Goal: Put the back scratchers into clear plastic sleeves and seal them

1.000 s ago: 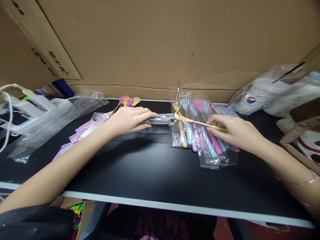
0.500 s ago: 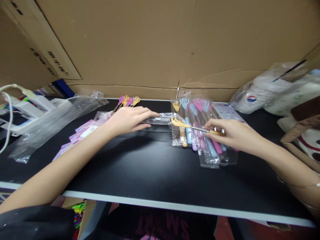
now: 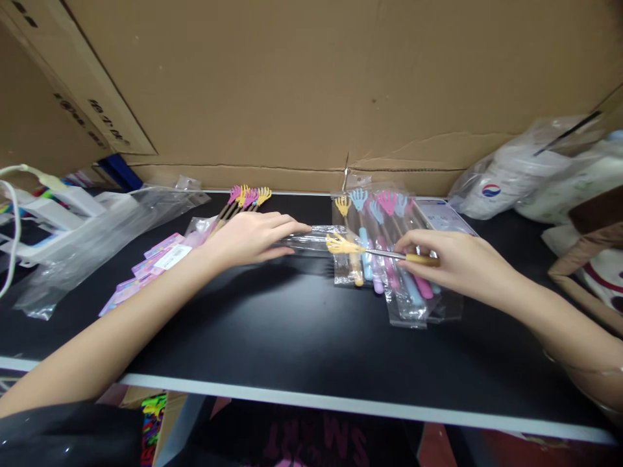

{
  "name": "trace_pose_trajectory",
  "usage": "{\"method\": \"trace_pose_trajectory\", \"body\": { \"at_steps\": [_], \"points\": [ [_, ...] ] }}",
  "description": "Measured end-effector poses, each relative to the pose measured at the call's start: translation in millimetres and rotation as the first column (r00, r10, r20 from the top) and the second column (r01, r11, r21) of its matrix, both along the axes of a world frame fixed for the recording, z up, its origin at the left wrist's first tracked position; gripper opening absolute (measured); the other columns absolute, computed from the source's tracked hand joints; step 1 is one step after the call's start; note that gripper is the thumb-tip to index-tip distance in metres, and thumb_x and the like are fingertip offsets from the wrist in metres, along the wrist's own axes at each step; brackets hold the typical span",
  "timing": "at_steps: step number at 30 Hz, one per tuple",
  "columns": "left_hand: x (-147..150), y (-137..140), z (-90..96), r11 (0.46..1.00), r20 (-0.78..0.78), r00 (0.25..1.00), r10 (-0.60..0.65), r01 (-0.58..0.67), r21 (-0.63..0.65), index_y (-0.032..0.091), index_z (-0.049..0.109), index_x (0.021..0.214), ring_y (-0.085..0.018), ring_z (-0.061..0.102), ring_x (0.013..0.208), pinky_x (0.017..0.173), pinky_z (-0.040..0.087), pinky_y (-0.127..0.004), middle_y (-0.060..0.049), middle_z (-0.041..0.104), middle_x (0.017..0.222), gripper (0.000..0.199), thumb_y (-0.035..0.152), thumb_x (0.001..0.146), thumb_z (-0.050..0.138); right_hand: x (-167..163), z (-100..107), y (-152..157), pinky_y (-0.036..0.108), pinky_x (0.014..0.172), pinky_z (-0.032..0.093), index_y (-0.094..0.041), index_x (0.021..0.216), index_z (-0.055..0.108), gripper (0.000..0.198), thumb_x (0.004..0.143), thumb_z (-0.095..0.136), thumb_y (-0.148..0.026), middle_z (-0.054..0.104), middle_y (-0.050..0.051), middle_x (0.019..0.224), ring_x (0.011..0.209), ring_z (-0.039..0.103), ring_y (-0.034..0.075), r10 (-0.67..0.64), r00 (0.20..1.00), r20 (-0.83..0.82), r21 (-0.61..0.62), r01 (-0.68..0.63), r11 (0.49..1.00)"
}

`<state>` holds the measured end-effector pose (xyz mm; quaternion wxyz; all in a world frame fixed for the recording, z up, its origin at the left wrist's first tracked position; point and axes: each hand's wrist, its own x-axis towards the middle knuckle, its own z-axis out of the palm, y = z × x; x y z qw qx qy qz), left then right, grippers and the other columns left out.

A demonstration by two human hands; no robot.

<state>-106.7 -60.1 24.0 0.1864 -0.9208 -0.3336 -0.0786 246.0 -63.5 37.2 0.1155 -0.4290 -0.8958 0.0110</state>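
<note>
Both hands are on the job: the left hand (image 3: 257, 239) is partly open, fingers resting over a clear bag (image 3: 306, 242) and thumb a bit below, though I can't tell if it's pinching the plastic or just pressing it. Right hand (image 3: 445, 259) is closed around the handle end of a yellow scratcher (image 3: 383, 251), held nearly level with its head pointing left, right at the near end of the bag. Can't make out whether the prongs are inside or just lying over the plastic. Looks to me like a bagging step, so I'd pin the bag lightly, keep its mouth gaping and slide the scratcher straight along the bag's length. Those curved prongs are the bit likely to snag, so go slow, angle the head a touch if it catches, and don't shove. Watch the pile of bagged scratchers (image 3: 411, 288) beneath the shaft too, easy to nudge. Loose scratchers (image 3: 243, 198) sit behind the left hand on the counter (image 3: 302, 344), with purple cards (image 3: 156, 263) fanned out by that forearm.
</note>
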Motion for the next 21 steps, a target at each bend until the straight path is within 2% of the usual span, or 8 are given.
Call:
{"method": "trace_pose_trajectory", "body": {
  "at_steps": [5,17,21],
  "points": [
    [1.1,-1.0,0.5,1.000,0.006,1.000,-0.007,0.008,-0.028,0.023,0.048,0.132,-0.018,0.063,0.103,0.075,0.048,-0.025,-0.005,0.064,0.120,0.040,0.043,0.098,0.039,1.1,-1.3,0.6,0.028,0.052,0.037,-0.026,0.089,0.060,0.015,0.087,0.052,-0.039,0.071,0.001,0.083,0.066,0.064,0.019,-0.005,1.000,0.025,0.101,0.003,0.995],
    [0.9,0.9,-1.3,1.000,-0.009,1.000,-0.022,0.022,-0.013,0.022,0.049,0.131,-0.018,0.063,0.103,0.076,0.048,-0.025,-0.005,0.064,0.119,0.039,0.041,0.099,0.039,2.6,-3.4,2.8,0.028,0.050,0.032,-0.025,0.093,0.061,0.021,0.093,0.046,-0.038,0.068,0.002,0.089,0.072,0.063,0.020,-0.019,0.994,0.103,0.312,-0.014,0.950],
    [0.9,0.6,-0.7,1.000,-0.001,1.000,-0.021,0.021,-0.002,0.023,0.050,0.130,-0.018,0.063,0.102,0.074,0.048,-0.025,-0.006,0.065,0.119,0.039,0.042,0.099,0.039,2.4,-3.2,3.3,0.028,0.048,0.030,-0.025,0.094,0.062,0.023,0.094,0.044,-0.039,0.068,0.003,0.090,0.072,0.063,0.019,-0.033,0.992,0.120,0.338,-0.009,0.941]
  ]
}}
